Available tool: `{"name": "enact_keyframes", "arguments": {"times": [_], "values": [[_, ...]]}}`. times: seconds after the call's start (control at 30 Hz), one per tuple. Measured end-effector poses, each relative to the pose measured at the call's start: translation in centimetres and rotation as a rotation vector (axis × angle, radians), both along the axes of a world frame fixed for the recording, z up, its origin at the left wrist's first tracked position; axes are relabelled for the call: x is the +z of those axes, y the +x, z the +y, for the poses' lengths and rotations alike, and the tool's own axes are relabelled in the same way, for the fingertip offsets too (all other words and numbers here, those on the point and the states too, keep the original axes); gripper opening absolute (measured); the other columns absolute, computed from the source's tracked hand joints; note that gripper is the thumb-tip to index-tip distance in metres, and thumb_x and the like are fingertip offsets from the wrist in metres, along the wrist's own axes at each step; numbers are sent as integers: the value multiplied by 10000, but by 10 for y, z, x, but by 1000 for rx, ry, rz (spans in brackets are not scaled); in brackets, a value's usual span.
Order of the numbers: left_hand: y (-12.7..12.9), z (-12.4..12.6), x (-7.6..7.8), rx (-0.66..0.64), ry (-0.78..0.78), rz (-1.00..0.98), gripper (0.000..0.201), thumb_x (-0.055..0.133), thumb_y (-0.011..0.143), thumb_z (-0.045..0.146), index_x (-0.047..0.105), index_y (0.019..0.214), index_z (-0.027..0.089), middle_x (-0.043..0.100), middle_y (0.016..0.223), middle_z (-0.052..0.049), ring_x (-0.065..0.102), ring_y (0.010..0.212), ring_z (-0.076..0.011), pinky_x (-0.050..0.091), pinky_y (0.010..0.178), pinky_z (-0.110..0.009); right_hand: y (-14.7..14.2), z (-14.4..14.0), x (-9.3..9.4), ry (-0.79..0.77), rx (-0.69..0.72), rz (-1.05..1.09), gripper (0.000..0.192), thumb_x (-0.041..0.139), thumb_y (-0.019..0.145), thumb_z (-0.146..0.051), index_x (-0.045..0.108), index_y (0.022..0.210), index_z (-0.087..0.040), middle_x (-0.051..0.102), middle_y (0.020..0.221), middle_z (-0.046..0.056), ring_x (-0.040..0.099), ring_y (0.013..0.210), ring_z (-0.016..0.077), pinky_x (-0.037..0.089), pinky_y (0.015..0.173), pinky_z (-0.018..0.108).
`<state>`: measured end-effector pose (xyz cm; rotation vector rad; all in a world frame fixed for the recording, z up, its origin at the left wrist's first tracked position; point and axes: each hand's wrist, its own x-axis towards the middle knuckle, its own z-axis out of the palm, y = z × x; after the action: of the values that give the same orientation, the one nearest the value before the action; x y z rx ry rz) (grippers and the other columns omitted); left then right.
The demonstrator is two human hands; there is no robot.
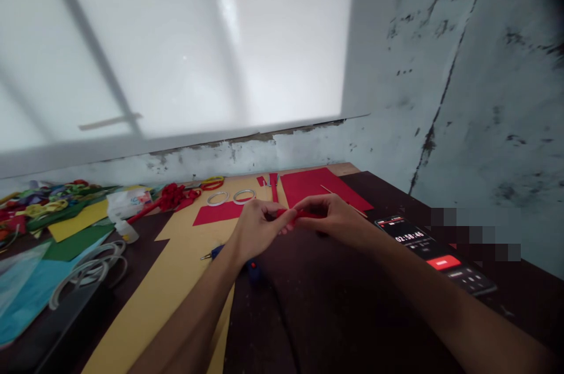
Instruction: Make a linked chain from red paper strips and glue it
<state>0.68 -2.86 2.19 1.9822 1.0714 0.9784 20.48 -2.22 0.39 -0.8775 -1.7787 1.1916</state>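
Observation:
Over the dark table, my left hand (262, 224) and my right hand (332, 218) meet with their fingers closed on a narrow red strip (304, 216). The strip runs between both sets of fingertips, and part of it is hidden by them. A blue glue gun (254, 273) with a metal tip lies below my left forearm, which covers its middle. Past the hands lie a large red sheet (324, 183), another red piece (211, 214) and two silver rings (217, 199). A thin stick rests across the large sheet.
Tan paper (163, 286) covers part of the dark table (343, 303). A phone (434, 250) showing a timer lies at right. On the left are a small bottle (126, 229), a coiled pale cable (94, 265), a black box (66, 327) and coloured craft pieces (48, 206). Yellow-handled scissors (212, 182) lie behind.

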Motion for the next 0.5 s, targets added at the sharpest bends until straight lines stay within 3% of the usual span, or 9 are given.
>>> {"name": "enact_keyframes", "arguments": {"times": [0.5], "values": [[-6,6,5,214,-69,-259,343,701,786,441,710,616,143,672,571,-41,588,518,-127,463,531,-226,34,18,11,-9,-171,50,404,808,678,-407,716,994,-174,729,746,42,671,650,162,562,633,303]]}}
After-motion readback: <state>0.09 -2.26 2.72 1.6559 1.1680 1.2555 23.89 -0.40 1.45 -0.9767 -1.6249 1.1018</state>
